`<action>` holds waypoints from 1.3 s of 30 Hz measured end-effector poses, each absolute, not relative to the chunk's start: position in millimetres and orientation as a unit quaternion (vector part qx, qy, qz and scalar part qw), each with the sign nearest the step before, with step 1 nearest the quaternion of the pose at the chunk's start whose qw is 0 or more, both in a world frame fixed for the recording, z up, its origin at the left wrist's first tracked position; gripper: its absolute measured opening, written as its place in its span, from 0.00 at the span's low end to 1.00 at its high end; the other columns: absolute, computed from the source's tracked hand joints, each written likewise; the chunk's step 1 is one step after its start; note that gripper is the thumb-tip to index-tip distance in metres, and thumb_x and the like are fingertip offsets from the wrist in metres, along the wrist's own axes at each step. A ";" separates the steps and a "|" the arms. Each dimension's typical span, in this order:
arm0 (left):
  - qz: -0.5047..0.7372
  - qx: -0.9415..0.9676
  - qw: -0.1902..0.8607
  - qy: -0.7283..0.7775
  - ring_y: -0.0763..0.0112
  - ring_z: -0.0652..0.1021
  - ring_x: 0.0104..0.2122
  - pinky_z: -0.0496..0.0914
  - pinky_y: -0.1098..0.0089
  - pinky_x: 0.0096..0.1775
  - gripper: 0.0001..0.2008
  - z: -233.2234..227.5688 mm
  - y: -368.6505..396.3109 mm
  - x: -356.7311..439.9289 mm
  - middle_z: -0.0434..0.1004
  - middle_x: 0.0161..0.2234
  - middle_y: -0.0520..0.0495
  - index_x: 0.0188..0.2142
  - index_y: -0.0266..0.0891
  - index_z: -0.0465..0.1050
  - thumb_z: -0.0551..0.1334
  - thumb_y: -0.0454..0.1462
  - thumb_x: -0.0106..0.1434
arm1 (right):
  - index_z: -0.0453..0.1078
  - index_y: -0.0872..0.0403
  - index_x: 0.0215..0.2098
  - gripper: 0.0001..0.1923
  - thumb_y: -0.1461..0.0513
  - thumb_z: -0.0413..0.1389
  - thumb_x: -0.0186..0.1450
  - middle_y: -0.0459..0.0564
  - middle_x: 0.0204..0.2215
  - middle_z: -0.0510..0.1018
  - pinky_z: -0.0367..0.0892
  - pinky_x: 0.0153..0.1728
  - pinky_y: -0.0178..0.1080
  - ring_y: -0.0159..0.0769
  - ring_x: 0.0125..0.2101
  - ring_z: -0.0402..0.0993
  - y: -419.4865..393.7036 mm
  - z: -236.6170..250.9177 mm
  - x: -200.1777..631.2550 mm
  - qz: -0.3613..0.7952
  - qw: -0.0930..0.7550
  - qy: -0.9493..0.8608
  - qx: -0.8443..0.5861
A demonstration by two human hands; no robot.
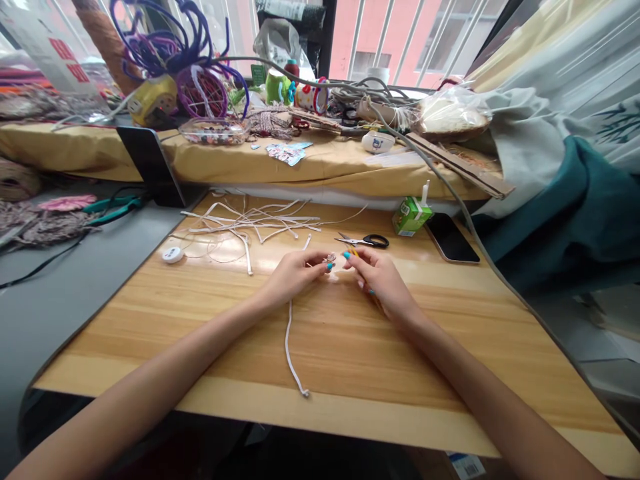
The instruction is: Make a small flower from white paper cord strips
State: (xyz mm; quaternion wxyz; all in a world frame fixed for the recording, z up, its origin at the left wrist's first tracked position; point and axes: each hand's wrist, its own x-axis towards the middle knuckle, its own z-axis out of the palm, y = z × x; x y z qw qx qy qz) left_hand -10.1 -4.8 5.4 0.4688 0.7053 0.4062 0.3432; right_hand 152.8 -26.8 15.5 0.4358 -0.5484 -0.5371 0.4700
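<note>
Both hands meet over the middle of the wooden table, pinching a small bead on a white cord.

We see the left hand (295,275) and right hand (377,277) close together, fingertips nearly touching, both pinched shut on a small bead (331,257) held between them; the right hand also seems to hold something yellow, too small to tell. The white cord (291,347) hangs from the left hand and trails toward the table's near edge. Behind the hands lie scissors (364,241), and a loose pile of white cord pieces (250,223) toward the far left. A green drink carton (411,215) and a dark phone (451,237) sit near the far right edge, a small white round tape measure (173,254) by the left edge of the table (350,373).
</note>
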 end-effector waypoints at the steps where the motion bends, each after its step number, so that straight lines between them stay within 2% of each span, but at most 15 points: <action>1: 0.341 0.709 0.458 0.413 0.69 0.74 0.38 0.67 0.70 0.41 0.12 6.0 -4.6 -10.6 0.75 0.40 0.43 0.39 0.33 0.71 0.57 0.35 0.55 | 0.66 0.57 0.33 0.14 0.54 0.53 0.54 0.46 0.25 0.70 0.49 0.14 0.28 0.21 0.15 0.54 -26.0 16.7 155.4 0.443 0.439 -0.553 -0.553; 4: 0.340 0.729 0.433 0.408 0.70 0.74 0.38 0.66 0.71 0.40 0.11 7.2 -4.5 -11.6 0.75 0.39 0.45 0.37 0.36 0.72 0.56 0.36 0.56 | 0.67 0.57 0.32 0.14 0.54 0.54 0.53 0.46 0.24 0.69 0.49 0.15 0.29 0.22 0.16 0.53 -25.1 22.2 160.4 0.421 0.432 -0.575 -0.553; 10: 0.315 0.780 0.360 0.403 0.70 0.74 0.35 0.66 0.72 0.37 0.11 7.6 -5.2 -10.4 0.75 0.36 0.44 0.37 0.35 0.73 0.56 0.32 0.56 | 0.68 0.58 0.23 0.14 0.54 0.51 0.55 0.40 0.11 0.58 0.47 0.16 0.30 0.23 0.14 0.51 -28.9 26.0 157.6 0.423 0.370 -0.608 -0.561; 13: 0.306 0.791 0.343 0.405 0.71 0.74 0.34 0.66 0.72 0.37 0.11 7.0 -5.6 -9.7 0.75 0.35 0.44 0.37 0.34 0.73 0.55 0.31 0.56 | 0.69 0.58 0.24 0.13 0.55 0.51 0.55 0.40 0.11 0.59 0.48 0.16 0.30 0.23 0.14 0.52 -29.8 23.8 156.3 0.419 0.350 -0.614 -0.570; 19: 0.319 0.752 0.401 0.414 0.73 0.74 0.32 0.65 0.74 0.35 0.08 4.7 -6.8 -10.7 0.75 0.32 0.47 0.36 0.35 0.70 0.55 0.33 0.56 | 0.70 0.57 0.24 0.10 0.58 0.51 0.55 0.40 0.12 0.60 0.49 0.18 0.30 0.24 0.15 0.53 -30.5 20.7 155.9 0.384 0.335 -0.650 -0.564; 24: 0.322 0.747 0.416 0.406 0.72 0.74 0.33 0.65 0.75 0.37 0.07 2.9 -5.1 -11.3 0.76 0.32 0.49 0.33 0.36 0.70 0.55 0.34 0.56 | 0.71 0.57 0.26 0.10 0.60 0.50 0.56 0.44 0.20 0.71 0.55 0.24 0.31 0.29 0.23 0.63 -30.9 20.7 156.5 0.323 0.309 -0.717 -0.535; 27: 0.331 0.756 0.388 0.410 0.72 0.73 0.34 0.64 0.75 0.37 0.08 2.4 -4.4 -11.3 0.75 0.33 0.49 0.33 0.36 0.71 0.54 0.33 0.56 | 0.71 0.58 0.28 0.12 0.60 0.49 0.58 0.47 0.23 0.73 0.56 0.26 0.32 0.31 0.25 0.65 -30.0 24.2 158.4 0.272 0.290 -0.743 -0.539; 32: 0.356 0.733 0.359 0.456 0.71 0.73 0.32 0.65 0.73 0.36 0.10 1.7 -3.7 -12.3 0.76 0.32 0.48 0.35 0.35 0.71 0.55 0.35 0.56 | 0.71 0.57 0.33 0.12 0.64 0.46 0.61 0.50 0.28 0.74 0.59 0.31 0.33 0.33 0.29 0.67 -29.4 28.3 161.9 0.137 0.300 -0.793 -0.512; 35: 0.356 0.706 0.384 0.476 0.70 0.74 0.33 0.65 0.73 0.36 0.11 1.9 -2.8 -12.5 0.76 0.33 0.46 0.38 0.34 0.71 0.55 0.35 0.55 | 0.72 0.56 0.32 0.12 0.64 0.46 0.62 0.50 0.27 0.73 0.60 0.30 0.34 0.32 0.28 0.67 -30.8 23.6 161.9 0.077 0.279 -0.818 -0.497; 39: 0.351 0.680 0.429 0.480 0.70 0.74 0.32 0.66 0.72 0.35 0.12 3.0 -1.8 -11.6 0.76 0.34 0.44 0.37 0.33 0.71 0.56 0.34 0.54 | 0.71 0.56 0.36 0.12 0.64 0.46 0.62 0.51 0.29 0.72 0.61 0.31 0.34 0.32 0.28 0.67 -32.7 15.9 159.5 0.039 0.256 -0.816 -0.517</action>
